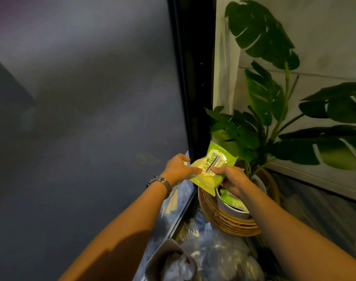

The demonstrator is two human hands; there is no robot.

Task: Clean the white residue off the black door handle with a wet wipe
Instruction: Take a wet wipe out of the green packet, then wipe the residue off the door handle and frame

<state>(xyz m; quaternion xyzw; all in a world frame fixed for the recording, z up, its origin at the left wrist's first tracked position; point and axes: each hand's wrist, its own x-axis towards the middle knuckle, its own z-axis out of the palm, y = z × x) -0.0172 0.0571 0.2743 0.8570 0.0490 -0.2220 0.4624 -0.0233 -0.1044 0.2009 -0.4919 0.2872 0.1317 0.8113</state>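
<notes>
One view, head camera. Both forearms reach in from the near edge and meet at centre frame.

1. Task item: the wet wipe pack (215,159), lime green with a white printed label, is held in the air between both hands. It sits just in front of the foot of the black door frame (193,78) and above the plant pot. It is tilted, with its far end raised to the right.
2. The left hand (178,169) grips the left end of the pack. Its fingers curl round the far edge and the thumb lies along the label face. That end of the pack looks pale; whether a sheet is being drawn out cannot be told.
3. The right hand (232,182) grips the near right edge. The thumb presses on the label and the fingers curl underneath.
4. A metal wristwatch (159,182) is on the left wrist. A pale strip (170,201) hangs just below it; what it is cannot be told.

Surroundings:
- Left: a grey glass panel (91,98) fills the frame up to the door frame.
- Right: a large-leaved plant (262,98) stands in a white pot (231,209). The pot is set inside a woven basket (223,222), against a pale wall (325,37).
- A second green item (231,198) lies in the pot, under the right hand.
- Near centre: a grey bin (169,258) stands on crumpled plastic sheeting (213,256).
</notes>
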